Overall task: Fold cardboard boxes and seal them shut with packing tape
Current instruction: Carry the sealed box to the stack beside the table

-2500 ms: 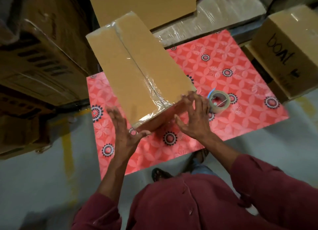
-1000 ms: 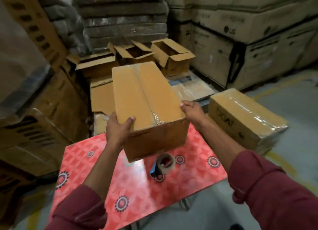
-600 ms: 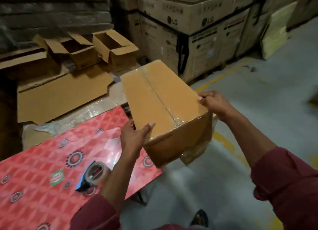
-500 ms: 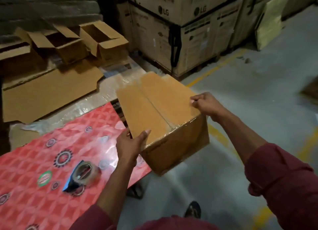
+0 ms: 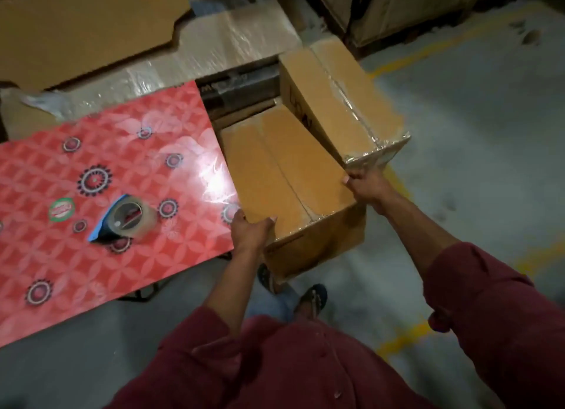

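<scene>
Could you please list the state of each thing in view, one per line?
Brown cardboard box held in both hands: flaps closed, top seam taped, held beside the table.
Plastic-wrapped brown cardboard box: sealed, resting right of the held box.
Roll of clear packing tape: lying unused on the table.
Red patterned table: bearing only the tape roll.
Left hand: gripping the held box's near-left corner.
Right hand: gripping its right edge.

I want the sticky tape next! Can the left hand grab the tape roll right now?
Probably not yet: the left hand grips the sealed box. The tape roll lies uncovered on the red table.
</scene>
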`<state>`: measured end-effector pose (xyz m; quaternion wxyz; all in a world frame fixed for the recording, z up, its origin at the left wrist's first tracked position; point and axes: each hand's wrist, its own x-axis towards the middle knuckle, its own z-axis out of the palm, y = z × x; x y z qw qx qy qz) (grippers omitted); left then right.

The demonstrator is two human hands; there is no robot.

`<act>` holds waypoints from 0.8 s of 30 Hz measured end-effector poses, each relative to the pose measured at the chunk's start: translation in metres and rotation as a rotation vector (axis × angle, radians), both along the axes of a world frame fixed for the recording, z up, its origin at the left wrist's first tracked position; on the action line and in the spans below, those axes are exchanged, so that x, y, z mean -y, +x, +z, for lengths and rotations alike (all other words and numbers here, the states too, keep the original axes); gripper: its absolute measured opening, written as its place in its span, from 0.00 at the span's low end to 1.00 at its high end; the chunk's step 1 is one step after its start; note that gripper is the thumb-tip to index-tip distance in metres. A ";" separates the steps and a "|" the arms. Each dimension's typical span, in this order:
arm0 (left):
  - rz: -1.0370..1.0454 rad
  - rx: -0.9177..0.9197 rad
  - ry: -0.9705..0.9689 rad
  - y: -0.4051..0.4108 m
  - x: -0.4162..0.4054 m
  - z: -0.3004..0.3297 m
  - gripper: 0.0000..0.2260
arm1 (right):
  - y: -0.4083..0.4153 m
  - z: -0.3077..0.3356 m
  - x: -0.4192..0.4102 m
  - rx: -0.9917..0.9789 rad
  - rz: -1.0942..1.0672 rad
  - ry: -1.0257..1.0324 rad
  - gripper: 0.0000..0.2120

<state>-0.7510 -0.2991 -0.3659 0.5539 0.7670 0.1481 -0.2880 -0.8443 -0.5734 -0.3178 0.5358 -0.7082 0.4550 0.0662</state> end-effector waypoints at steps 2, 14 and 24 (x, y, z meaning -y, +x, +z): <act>0.010 -0.048 -0.005 -0.011 0.001 -0.008 0.29 | -0.006 -0.013 -0.003 -0.034 -0.006 0.022 0.17; -0.016 -0.137 0.171 -0.074 0.031 -0.086 0.43 | -0.018 -0.125 0.018 -0.221 -0.019 0.149 0.15; 0.164 -0.198 0.095 -0.055 0.012 -0.209 0.37 | 0.002 -0.238 0.015 -0.347 0.195 0.481 0.20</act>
